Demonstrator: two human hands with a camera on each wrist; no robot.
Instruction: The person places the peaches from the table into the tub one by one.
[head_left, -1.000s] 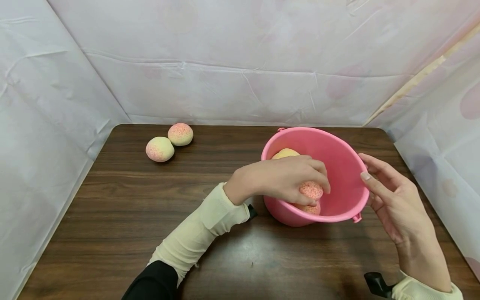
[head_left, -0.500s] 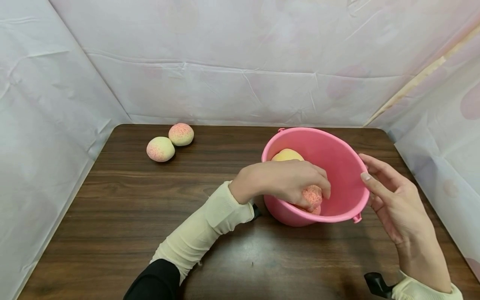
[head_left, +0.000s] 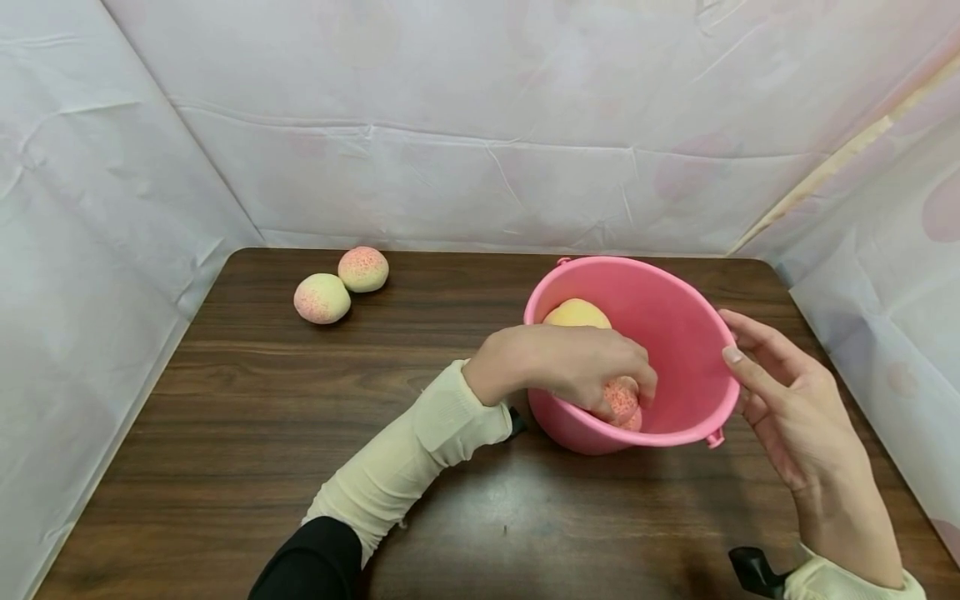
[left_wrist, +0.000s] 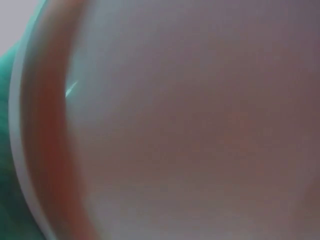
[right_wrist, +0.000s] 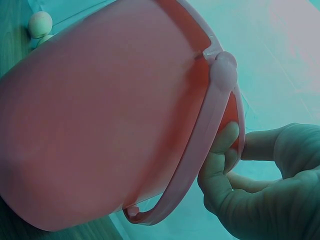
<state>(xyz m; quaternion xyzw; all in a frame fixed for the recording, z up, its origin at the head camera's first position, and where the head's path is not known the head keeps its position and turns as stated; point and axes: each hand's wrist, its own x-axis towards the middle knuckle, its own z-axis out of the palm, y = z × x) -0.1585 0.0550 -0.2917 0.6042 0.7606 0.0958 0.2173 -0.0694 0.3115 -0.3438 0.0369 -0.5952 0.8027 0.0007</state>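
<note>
In the head view a pink bucket [head_left: 690, 367] leans on the table, its mouth towards me. My left hand [head_left: 566, 362] reaches over its rim, fingers curled round a speckled pink peach [head_left: 621, 400] inside. Another pink peach shows partly beneath that one, and a yellow peach [head_left: 577, 313] sits behind the hand. My right hand [head_left: 802, 408] pinches the bucket's right rim between thumb and fingers; the right wrist view shows this grip beside the hanging bucket handle [right_wrist: 190, 165]. The left wrist view is filled by the blurred bucket wall [left_wrist: 200, 125].
Two yellow-pink peaches, a nearer one [head_left: 322, 298] and a farther one [head_left: 363, 269], lie side by side at the back left of the dark wooden table [head_left: 247, 433]. White sheeting [head_left: 480, 125] walls off the back and both sides.
My left hand has sunk a little deeper into the bucket with the peach, uncovering more of the yellow peach behind it. The right hand and bucket stay in place.
</note>
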